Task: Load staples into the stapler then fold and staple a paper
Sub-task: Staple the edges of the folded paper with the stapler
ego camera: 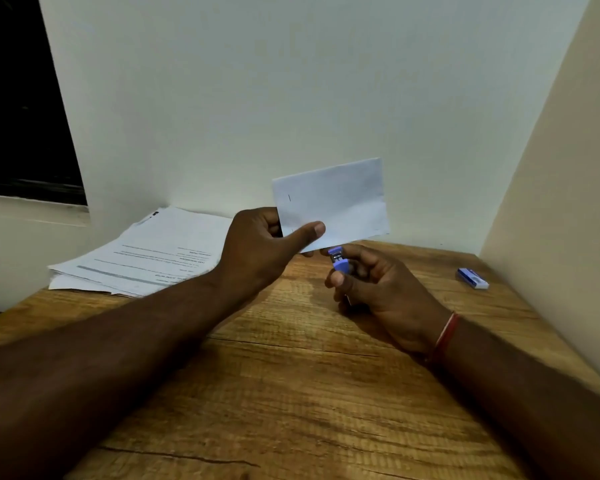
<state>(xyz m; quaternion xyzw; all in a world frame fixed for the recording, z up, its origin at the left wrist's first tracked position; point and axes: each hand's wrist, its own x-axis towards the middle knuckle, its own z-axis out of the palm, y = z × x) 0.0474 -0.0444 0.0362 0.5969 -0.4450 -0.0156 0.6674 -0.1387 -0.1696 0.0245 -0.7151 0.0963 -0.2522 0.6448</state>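
A wooden table [291,393] meets pale walls [257,98] beside a dark window [18,98].

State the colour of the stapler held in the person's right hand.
The stapler is purple-blue with a metal front, gripped by the right hand; the head view shows it.

Folded paper [336,202]: white with faint blue cast, short dark line near left edge.
Stapler [340,262]: lavender-blue plastic, silver metal at nose.
Small box [472,278]: blue with white patch.
Table [291,393]: warm brown wood, darker grain streaks.
Stack of sheets [146,258]: white, black print lines, grey bar.
Wrist thread [445,336]: red.
Back wall [257,98]: pale grey-white.
Side panel [561,168]: cream.
Window [14,98]: black.
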